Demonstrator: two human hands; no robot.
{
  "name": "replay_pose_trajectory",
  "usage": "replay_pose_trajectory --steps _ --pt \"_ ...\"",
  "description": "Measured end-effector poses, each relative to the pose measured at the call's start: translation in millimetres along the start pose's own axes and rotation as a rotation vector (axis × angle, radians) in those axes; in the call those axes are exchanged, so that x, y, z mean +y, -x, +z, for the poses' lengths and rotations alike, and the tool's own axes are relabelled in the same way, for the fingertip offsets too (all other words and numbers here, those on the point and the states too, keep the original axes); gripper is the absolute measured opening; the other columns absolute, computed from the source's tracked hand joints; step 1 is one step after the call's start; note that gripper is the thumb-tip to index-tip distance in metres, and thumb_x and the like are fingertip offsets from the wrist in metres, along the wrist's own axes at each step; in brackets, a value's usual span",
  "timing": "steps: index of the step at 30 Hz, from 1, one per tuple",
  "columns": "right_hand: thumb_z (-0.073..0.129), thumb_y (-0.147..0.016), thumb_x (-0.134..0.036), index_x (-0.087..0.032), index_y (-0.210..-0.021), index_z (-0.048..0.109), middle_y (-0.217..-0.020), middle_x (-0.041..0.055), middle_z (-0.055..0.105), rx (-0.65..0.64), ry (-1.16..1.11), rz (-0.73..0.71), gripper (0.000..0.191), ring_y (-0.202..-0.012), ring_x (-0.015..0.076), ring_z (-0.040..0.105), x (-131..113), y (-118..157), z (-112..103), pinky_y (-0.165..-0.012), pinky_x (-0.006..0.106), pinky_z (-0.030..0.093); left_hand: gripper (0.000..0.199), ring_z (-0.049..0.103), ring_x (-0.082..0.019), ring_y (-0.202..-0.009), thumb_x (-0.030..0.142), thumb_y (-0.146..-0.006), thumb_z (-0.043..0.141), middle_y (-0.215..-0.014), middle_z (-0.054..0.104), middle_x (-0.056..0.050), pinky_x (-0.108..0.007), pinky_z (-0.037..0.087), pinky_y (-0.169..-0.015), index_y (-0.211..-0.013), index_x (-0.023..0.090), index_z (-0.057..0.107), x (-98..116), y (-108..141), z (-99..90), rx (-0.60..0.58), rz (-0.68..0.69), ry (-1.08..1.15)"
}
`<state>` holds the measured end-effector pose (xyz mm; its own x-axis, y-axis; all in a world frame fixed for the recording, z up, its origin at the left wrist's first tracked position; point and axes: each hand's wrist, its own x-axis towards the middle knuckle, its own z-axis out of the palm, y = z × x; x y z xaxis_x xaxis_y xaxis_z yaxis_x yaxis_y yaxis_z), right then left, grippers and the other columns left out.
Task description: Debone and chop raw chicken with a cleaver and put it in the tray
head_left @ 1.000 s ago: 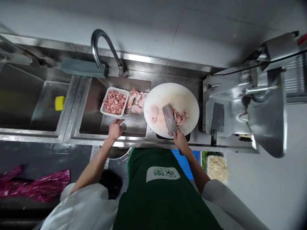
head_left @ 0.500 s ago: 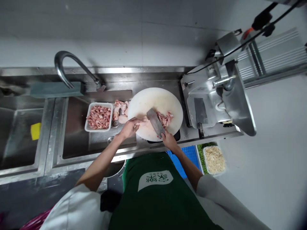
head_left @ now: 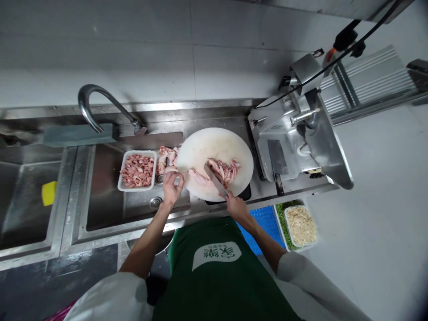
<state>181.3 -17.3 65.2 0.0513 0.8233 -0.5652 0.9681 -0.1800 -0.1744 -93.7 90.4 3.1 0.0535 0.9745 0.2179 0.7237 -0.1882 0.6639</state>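
My right hand [head_left: 236, 207] grips the handle of a cleaver [head_left: 216, 180], its blade resting on a round white cutting board [head_left: 227, 138]. To the right of the blade lies a heap of sliced raw meat [head_left: 228, 171]. A pale, longer piece of raw meat [head_left: 199, 177] lies on its left. My left hand [head_left: 172, 188] is off the board's left edge, over the sink. Its thumb and fingers are curved around a gap, with nothing visible in them.
A white basket [head_left: 122, 183] of cut meat stands in the sink [head_left: 105, 196], beside larger meat pieces [head_left: 167, 156]. The faucet [head_left: 87, 100] arches behind. Right of the board are a metal slicer [head_left: 329, 142] and a second cleaver [head_left: 278, 156]. Below sits a tub of pale shreds [head_left: 301, 225].
My left hand has let go of the pale meat and moved left off the board. The cleaver has turned more edge-on, beside the slices. The view has shifted slightly.
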Motion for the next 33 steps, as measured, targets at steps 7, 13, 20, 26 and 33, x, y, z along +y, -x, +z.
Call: replay_pose_trajectory --steps 7,13,20,26,33 --pt "0.029 -0.107 -0.031 -0.013 -0.138 0.05 -0.1 0.0167 0.075 0.019 0.043 -0.062 0.041 -0.092 0.0285 0.072 -19 -4 -6 -0.082 0.034 0.049 0.021 0.06 -0.019 -0.086 0.035 -0.096 0.049 -0.085 0.063 -0.005 -0.036 0.05 -0.087 -0.086 0.02 0.059 16 30 7.8 0.326 -0.146 0.063" --pt "0.032 -0.107 -0.03 -0.013 -0.14 0.047 -0.107 0.0167 0.073 0.082 -0.009 -0.074 0.04 -0.098 0.0272 0.071 -36 -28 -10 -0.083 0.033 0.049 0.02 0.061 -0.021 -0.092 0.031 -0.097 0.045 -0.091 0.063 -0.008 -0.037 0.05 -0.089 -0.093 0.019 0.061 7 45 3.0 0.347 -0.198 0.063" --pt "0.032 -0.107 -0.029 -0.013 -0.145 0.042 -0.112 0.0172 0.071 0.08 -0.017 -0.048 0.043 -0.105 0.0256 0.069 -28 -40 -10 -0.083 0.031 0.048 0.032 0.056 -0.027 -0.118 0.016 -0.086 0.052 -0.117 0.066 -0.01 -0.044 0.043 -0.105 -0.11 0.02 0.072 4 -27 17.5 -0.456 0.15 0.085" --pt "0.036 -0.107 -0.034 -0.013 -0.141 0.047 -0.106 0.0157 0.072 0.073 -0.064 0.019 0.042 -0.099 0.0269 0.07 -15 -38 -11 -0.081 0.031 0.047 0.022 0.064 -0.02 -0.086 0.029 -0.089 0.056 -0.096 0.068 -0.008 -0.033 0.052 -0.082 -0.093 0.019 0.075 -4 -36 2.3 -0.506 0.121 0.224" --pt "0.035 -0.106 -0.032 -0.011 -0.15 0.038 -0.107 0.0159 0.073 0.068 -0.118 0.022 0.048 -0.1 0.0269 0.07 -11 -32 -10 -0.083 0.031 0.047 0.026 0.063 -0.019 -0.084 0.043 -0.089 0.064 -0.093 0.068 -0.007 -0.031 0.052 -0.075 -0.091 0.019 0.071 25 -9 -0.2 0.064 -0.098 0.233"
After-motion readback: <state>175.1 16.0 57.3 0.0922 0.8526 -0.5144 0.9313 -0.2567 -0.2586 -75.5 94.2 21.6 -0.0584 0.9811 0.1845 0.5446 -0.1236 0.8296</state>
